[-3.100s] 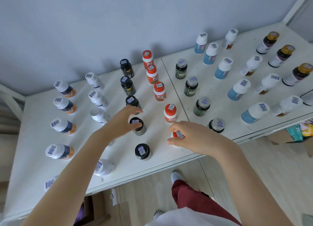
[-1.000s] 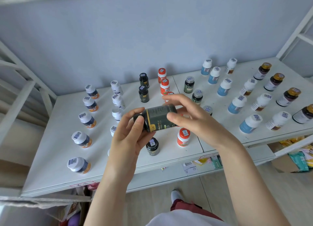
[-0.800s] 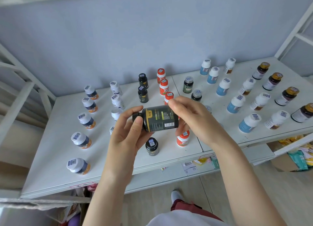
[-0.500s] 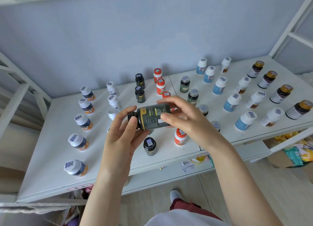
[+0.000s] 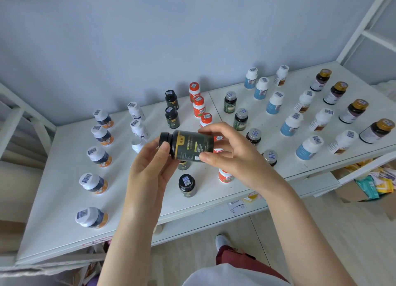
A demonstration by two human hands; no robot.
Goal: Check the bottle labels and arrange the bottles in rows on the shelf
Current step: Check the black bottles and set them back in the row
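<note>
The black bottle [image 5: 190,146] is held on its side above the white shelf [image 5: 53,200], cap to the left. The left hand [image 5: 150,170] pinches the cap end between thumb and curled fingers, and the right hand [image 5: 231,154] grips the base end. The label print faces the camera but is too small to read, and the hands hide most of an orange bottle [image 5: 225,176] and a second black bottle [image 5: 183,165] standing on the shelf below.
</note>
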